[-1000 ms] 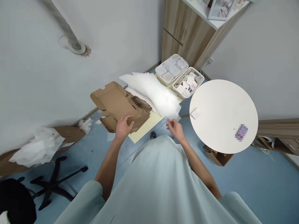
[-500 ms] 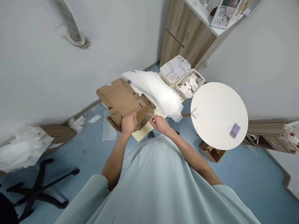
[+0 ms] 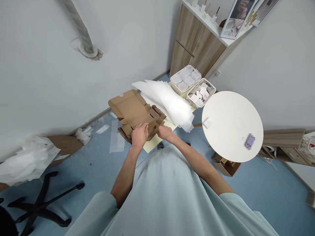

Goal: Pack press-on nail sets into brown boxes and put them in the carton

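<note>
A stack of flattened brown cardboard boxes (image 3: pixel 130 106) lies in front of me, with cut flaps and slots showing on the top one. My left hand (image 3: pixel 139 135) is closed on the near edge of the cardboard, fingers curled over it. At the stack's near right corner, my right hand (image 3: pixel 165 132) is pinched on a cardboard flap; its fingertips are partly hidden. Sheets of white packing foam (image 3: pixel 169 101) lie just behind the boxes. Under the stack, pale yellow paper (image 3: pixel 152 145) shows.
Two white plastic baskets, one of clear boxes (image 3: pixel 183 87) and one of small cards (image 3: pixel 199 101), stand behind the foam. To the right is a round white table (image 3: pixel 231 121) above an open carton (image 3: pixel 225 168). A black chair base (image 3: pixel 41 203) stands at left; a wooden cabinet (image 3: pixel 194 39) behind.
My right hand has gone from loosely extended fingers to a closed grip at the flap. The flap between my hands has shifted. The whole view has tilted slightly upward.
</note>
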The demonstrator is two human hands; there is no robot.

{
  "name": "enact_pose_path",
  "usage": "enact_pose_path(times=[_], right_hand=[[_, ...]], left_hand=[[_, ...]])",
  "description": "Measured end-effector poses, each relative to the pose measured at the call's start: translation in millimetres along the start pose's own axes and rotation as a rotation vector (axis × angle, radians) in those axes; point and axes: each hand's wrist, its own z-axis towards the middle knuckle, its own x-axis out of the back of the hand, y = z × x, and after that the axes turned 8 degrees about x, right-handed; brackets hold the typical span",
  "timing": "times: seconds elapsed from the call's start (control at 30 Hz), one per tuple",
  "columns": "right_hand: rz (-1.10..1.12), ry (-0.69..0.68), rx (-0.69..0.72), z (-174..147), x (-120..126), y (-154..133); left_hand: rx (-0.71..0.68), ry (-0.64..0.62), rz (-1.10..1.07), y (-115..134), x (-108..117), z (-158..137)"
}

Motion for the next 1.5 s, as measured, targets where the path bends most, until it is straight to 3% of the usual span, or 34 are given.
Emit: enact_pose_path(times=[0.17,0.3,0.37,0.43,0.57,0.67,0.77,0.97,1.1,1.27,1.37,1.5], right_hand=[[0.007,-0.018,0.018,-1,-1,-2],[0.112,0.069,0.102,-13,1,4],[0.251,0.208,0.166,-31,13,16],[0.428,0.439,0.209,-58,32,33],[0.65,0.892,0.205,-137,84,78],[0.692,1.146,0.121,-203,112,111],[0.685,1.247,-0.013,-255,122,143],[0.719,1.283,-0.33,-313,98,238],[0.819,1.275,-0.547,-339,59,317],[0.964,1.253,-0.731,-363,-8,409],[1.063,1.199,-0.763,-370,-54,455],[1.191,1.142,-0.775,-364,-115,501]], left_hand=[[-0.067,0.266,-0.11,15,39,-6],[-0.132,0.513,-0.207,38,78,-5],[-0.179,0.604,-0.243,55,93,-5],[-0.258,0.659,-0.268,74,100,-6],[-0.447,0.654,-0.306,119,91,-6],[-0.632,0.559,-0.328,157,64,-3],[-0.81,0.469,-0.329,200,30,-1],[-1.025,0.168,-0.28,297,-51,-2],[-1.145,-0.049,-0.245,361,-116,-5],[-1.269,-0.285,-0.155,423,-211,-17],[-1.29,-0.457,-0.041,445,-266,-29],[-1.28,-0.68,0.122,455,-326,-41]])
